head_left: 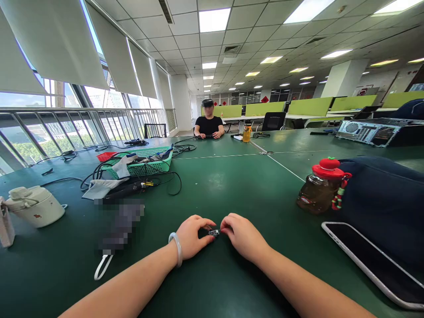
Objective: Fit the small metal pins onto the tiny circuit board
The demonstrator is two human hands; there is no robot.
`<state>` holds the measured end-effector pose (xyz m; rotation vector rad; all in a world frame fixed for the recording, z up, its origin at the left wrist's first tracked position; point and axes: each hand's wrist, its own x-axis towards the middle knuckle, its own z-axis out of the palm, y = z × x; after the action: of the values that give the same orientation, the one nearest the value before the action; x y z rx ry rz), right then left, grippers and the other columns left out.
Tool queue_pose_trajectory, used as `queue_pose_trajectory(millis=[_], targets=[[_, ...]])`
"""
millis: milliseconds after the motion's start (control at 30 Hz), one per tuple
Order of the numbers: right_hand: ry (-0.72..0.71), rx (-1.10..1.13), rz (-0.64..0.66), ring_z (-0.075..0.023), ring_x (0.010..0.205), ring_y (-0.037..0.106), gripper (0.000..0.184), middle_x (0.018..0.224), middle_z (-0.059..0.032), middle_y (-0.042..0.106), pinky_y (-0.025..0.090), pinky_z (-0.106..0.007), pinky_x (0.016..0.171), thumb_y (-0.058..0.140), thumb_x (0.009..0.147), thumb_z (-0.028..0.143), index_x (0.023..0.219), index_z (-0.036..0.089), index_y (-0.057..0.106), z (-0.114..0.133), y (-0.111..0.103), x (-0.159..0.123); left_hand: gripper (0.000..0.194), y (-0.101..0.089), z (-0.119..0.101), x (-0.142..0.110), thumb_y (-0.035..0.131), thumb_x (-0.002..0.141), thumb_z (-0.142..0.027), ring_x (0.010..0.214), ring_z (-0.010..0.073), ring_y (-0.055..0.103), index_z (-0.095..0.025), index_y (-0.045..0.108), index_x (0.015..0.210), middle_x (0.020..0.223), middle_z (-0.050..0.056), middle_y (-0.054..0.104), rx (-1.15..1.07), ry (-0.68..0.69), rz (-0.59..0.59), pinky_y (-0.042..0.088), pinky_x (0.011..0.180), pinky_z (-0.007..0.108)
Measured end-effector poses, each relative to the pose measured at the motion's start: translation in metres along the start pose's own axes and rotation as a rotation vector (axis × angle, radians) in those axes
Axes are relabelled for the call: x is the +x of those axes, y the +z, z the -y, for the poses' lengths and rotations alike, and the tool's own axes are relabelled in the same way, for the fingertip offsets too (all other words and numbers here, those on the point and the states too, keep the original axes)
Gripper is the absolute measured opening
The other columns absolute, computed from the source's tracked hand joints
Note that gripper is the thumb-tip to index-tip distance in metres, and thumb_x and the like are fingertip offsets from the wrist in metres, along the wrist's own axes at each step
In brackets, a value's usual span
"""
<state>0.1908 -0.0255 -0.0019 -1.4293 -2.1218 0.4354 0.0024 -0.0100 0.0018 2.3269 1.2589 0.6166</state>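
Note:
A small dark-and-silver piece that looks like a circuit board (213, 232) is between my two hands, just above or on the green table (212, 282). My left hand (192, 236), with a pale bangle at the wrist, grips its left side between thumb and fingertips. At its right end, the thumb and fingers of my right hand (240, 234) are pinched together. Whatever those fingertips hold is too small to name and partly hidden by them.
On the left are a green basket (145, 170) with cables and gloves, a blurred dark pouch (122, 227) and a white bottle (36, 205). To the right are a red-lidded jar (319, 190), a tablet (371, 260) and a dark bag (387, 194). Another person (208, 123) sits across.

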Motion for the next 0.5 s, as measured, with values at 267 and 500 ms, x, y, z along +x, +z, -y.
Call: queue_pose_trajectory(millis=[267,500], targets=[[-0.025,0.008,0.015,-0.0113,0.070,0.053,0.015,0.079,0.0003,0.056,0.038,-0.021,0.063,0.044,0.081,0.016,0.074,0.021,0.057,0.0103,0.0066,-0.0053,0.024,-0.0004,-0.0077,-0.0021,0.062,0.069,-0.029,0.087,0.0151,0.054,-0.028,0.062,0.094,0.088,0.000,0.061,0.036,0.064,0.012,0.042,0.081,0.028],[-0.037,0.002,0.019,-0.0112,0.070,0.053,0.015,0.079,0.0002,0.056,0.038,-0.021,0.063,0.044,0.081,0.016,0.074,0.020,0.057,0.0103,0.0056,-0.0050,0.023,-0.0003,-0.0064,-0.0028,0.062,0.070,-0.030,0.085,0.0146,0.054,-0.028,0.063,0.093,0.088,0.000,0.060,0.033,0.068,0.008,0.042,0.080,0.028]])
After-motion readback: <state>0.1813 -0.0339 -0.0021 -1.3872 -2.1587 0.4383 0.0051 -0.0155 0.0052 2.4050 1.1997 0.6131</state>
